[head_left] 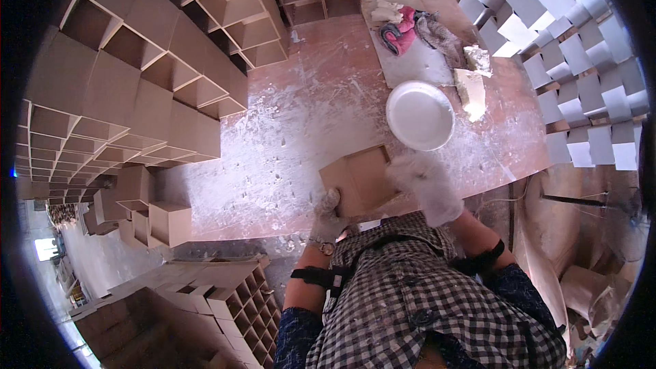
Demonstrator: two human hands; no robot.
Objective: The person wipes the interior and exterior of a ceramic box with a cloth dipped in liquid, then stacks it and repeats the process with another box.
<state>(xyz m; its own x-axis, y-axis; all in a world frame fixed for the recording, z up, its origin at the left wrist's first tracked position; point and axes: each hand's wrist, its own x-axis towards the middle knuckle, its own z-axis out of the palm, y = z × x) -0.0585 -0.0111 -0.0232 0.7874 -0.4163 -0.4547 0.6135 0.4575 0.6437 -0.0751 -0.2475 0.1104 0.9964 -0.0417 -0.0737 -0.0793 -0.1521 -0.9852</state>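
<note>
Both forearms come up from the checked shirt, bent in toward the desk's near edge. The desk (294, 130) is reddish and smeared white, carrying a white bowl (419, 115) and rags (410, 31), with stacked brown boxes (137, 89) around. The gloved left hand (328, 215) closes its grip on the near corner of a small brown box (359, 179); the gloved right hand (427, 184) lies on its right side, fingers loosely curled.

Single head view, worn high, looking steeply down over a checked shirt (424, 287) onto a paint-streaked worktable (301, 123). Close range: gloved left hand (326, 215) and right hand (427, 184) just below centre, fingers on a brown box (359, 178). White bowl (419, 115) just beyond right fingers. Stacked boxes (137, 75) bent along the fisheye rim, left of left fingers. No second view to compare.
</note>
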